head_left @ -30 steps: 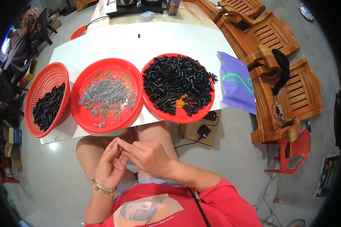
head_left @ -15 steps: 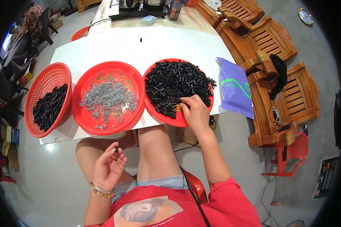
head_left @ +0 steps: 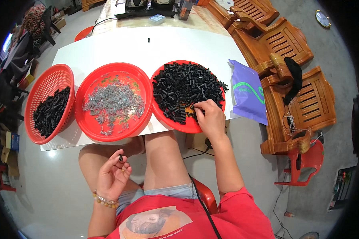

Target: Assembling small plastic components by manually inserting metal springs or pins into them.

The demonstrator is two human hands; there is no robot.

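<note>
Over my lap, my left hand pinches a small black plastic piece between thumb and forefinger, its other fingers loosely curled. My right hand reaches onto the near right side of a round red tray, thumb and forefinger pressed together. A short black tube seems to be at those fingertips, though it blends with the pile. Short black tubes heap over most of this tray. The middle red tray holds a spread of small clear plastic parts.
A red mesh basket of longer black pieces stands at the white board's left end. A purple packet overhangs its right edge. One loose black piece lies toward the back. Wooden chairs stand to the right.
My right hand has shifted slightly right, its fingertips still at the tray's pile. My left hand has barely moved and keeps the black piece. The view has tilted slightly.
</note>
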